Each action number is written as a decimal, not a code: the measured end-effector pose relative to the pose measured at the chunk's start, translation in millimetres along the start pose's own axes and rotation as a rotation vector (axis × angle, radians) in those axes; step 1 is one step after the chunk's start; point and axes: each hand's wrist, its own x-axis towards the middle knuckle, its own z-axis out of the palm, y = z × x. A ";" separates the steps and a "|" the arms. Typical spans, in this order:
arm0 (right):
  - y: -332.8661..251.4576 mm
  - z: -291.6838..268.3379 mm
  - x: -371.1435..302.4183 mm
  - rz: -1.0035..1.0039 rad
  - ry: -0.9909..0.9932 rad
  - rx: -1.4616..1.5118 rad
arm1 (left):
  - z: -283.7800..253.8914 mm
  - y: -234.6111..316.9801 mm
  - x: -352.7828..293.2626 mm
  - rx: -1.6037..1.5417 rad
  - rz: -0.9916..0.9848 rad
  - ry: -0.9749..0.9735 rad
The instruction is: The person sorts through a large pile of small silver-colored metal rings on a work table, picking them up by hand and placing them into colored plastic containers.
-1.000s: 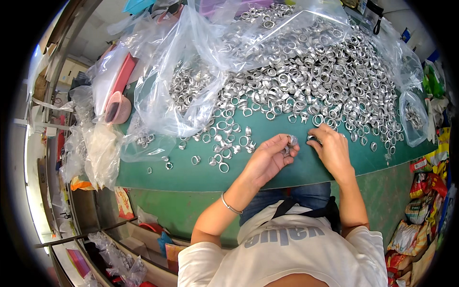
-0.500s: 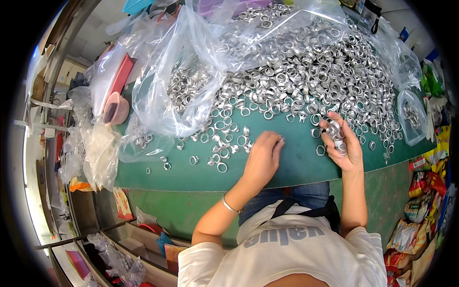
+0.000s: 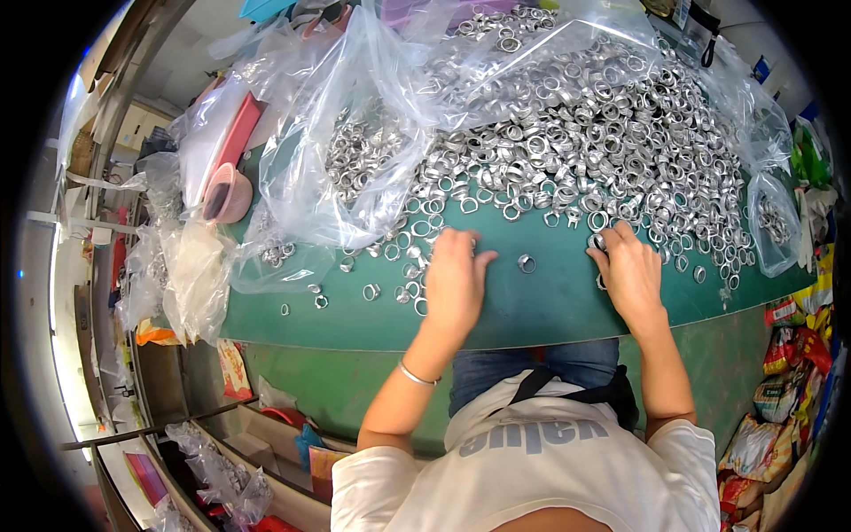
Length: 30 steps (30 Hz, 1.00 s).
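table: green work table (image 3: pixel 541 306) seen from above, curved by the lens, the person's own forearms coming in from the lower edge.
rings: heap of small silver metal rings (image 3: pixel 567 133) covering the far half of the table, thinning to scattered ones near the hands.
left hand: left hand (image 3: pixel 456 279) lies palm down on loose rings at the heap's near edge, fingers together and bent; whether it pinches any ring cannot be told.
right hand: right hand (image 3: pixel 629 270) rests palm down at the heap's edge, fingertips curled onto a few rings; grip hidden.
single ring: one single ring (image 3: pixel 526 263) lies on bare green between the hands.
bags: clear plastic bags (image 3: pixel 346 151) lie crumpled to the left, partly over the rings.
bracelet: thin bracelet (image 3: pixel 415 375) on the left wrist.
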 end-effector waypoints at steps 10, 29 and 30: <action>36.9 4.8 3.1 0.241 -0.416 1.779 | -5.5 -24.6 20.6 -0.300 -0.227 0.000; 24.3 -3.1 2.8 0.253 0.012 2.011 | -35.9 -14.9 -5.6 0.039 -0.084 -0.250; 24.2 -9.2 2.2 0.281 0.033 1.943 | -34.8 -15.3 -5.3 0.110 -0.023 -0.279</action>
